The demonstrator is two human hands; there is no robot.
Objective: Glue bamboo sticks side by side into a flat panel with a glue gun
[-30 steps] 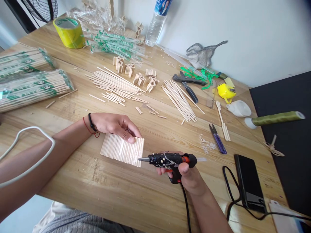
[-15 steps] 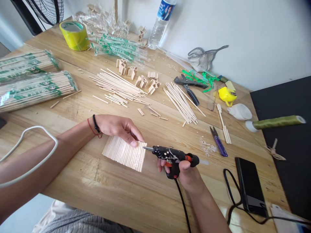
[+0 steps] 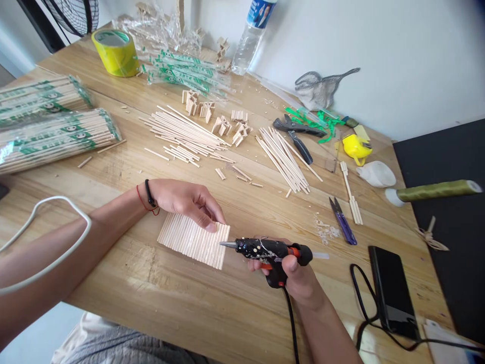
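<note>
My left hand (image 3: 191,201) grips the far edge of a panel of wooden sticks (image 3: 193,241) laid side by side, with the thumb on top and the fingers partly hidden behind it. Shiny streaks run along the panel's right part. In my right hand (image 3: 297,275) is a black glue gun (image 3: 265,250), my fingers wrapped around its handle near the orange trigger. Its metal nozzle points left, at the panel's right end; whether it touches the sticks I cannot tell. A clear glue stick (image 3: 321,256) pokes out of the gun's back.
Loose sticks (image 3: 185,132), small stick pieces (image 3: 241,132) and pliers (image 3: 299,132) lie beyond my hands. Purple snips (image 3: 343,221) and a phone (image 3: 393,290) with a black cable are at right. Wrapped stick bundles (image 3: 60,136) and yellow tape (image 3: 115,53) stand at left.
The glue gun's nozzle has moved from near the panel's far right corner toward me along its right edge. My left hand has stayed nearly still on the panel.
</note>
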